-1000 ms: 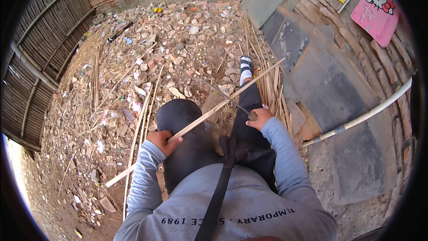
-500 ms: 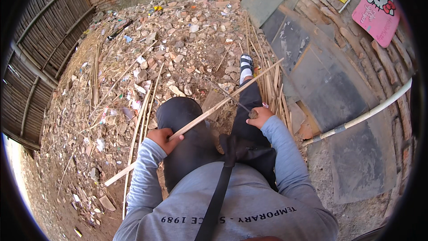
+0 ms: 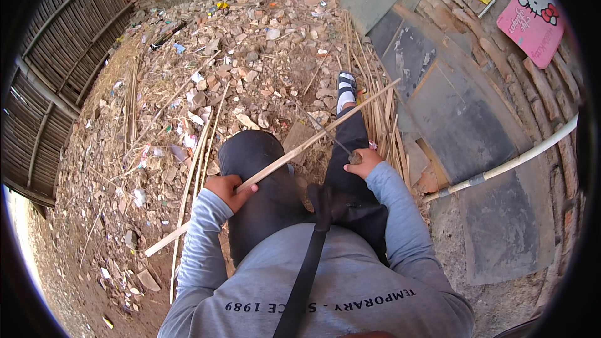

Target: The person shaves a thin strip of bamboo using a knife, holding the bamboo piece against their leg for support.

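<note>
Well, the left hand (image 3: pixel 230 193) is wrapped round a pale wooden strip (image 3: pixel 294 153), its long end running off toward two o'clock, the short one toward eight. The right hand (image 3: pixel 365 164) grips a knife (image 3: pixel 355 159), thin blade crossing the strip toward ten-thirty.

Holds a long pale strip (image 3: pixel 294 154) in the left hand (image 3: pixel 229 192), left of centre; grips a thin-bladed tool (image 3: pixel 354 159) in the right hand (image 3: pixel 366 164), right of centre. Faces rubble (image 3: pixel 250 76) across the frame's upper middle.
</note>
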The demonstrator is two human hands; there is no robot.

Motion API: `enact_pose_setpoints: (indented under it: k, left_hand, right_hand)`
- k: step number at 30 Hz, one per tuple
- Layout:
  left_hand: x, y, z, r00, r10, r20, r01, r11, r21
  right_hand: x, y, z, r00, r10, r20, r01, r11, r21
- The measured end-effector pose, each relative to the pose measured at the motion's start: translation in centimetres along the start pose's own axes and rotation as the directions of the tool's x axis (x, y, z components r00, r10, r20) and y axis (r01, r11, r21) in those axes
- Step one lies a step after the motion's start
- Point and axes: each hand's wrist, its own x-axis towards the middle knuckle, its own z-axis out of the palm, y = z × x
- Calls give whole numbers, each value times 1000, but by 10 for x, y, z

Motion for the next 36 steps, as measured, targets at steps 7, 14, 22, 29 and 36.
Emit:
enact_pose_setpoints:
  k: [7, 14, 22, 29, 36]
  left_hand:
    - [1, -2, 2, 1000, 23, -19, -23, 1000, 4]
    - [2, -3, 2, 999, 36, -21, -35, 999, 19]
    - [1, -3, 2, 1000, 15, 4, -15, 1000, 6]
    - [2, -3, 1, 1000, 7, 14, -7, 1000, 3]
    - [3, -3, 2, 1000, 5, 18, -4, 1000, -14]
  right_hand:
    - [1, 13, 12, 1000, -13, -6, 13, 997, 75]
    - [-1, 20, 19, 999, -36, -36, 42, 982, 185]
    - [0, 28, 25, 999, -37, -18, 40, 972, 233]
    - [0, 25, 19, 1000, -28, 3, 27, 972, 235]
    - [-1, 25, 25, 999, -40, -10, 41, 980, 195]
